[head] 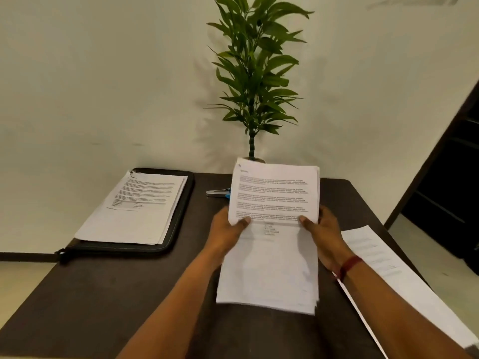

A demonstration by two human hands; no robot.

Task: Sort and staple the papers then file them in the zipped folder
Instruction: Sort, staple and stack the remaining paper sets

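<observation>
A stack of printed white papers (pixel 272 255) is lifted above the middle of the dark table. My left hand (pixel 225 233) grips its left edge and my right hand (pixel 326 234) grips its right edge, thumbs on top. The black zipped folder (pixel 178 216) lies open at the back left with a stapled set of papers (pixel 134 211) on it. A silver and blue stapler (pixel 219 193) lies behind the held stack, partly hidden by it. More white sheets (pixel 388 275) lie along the right edge of the table.
A potted green plant (pixel 255 81) stands against the wall behind the table (pixel 116 294). A dark doorway (pixel 445 182) is at the right. The right-hand sheets overhang the table's right edge.
</observation>
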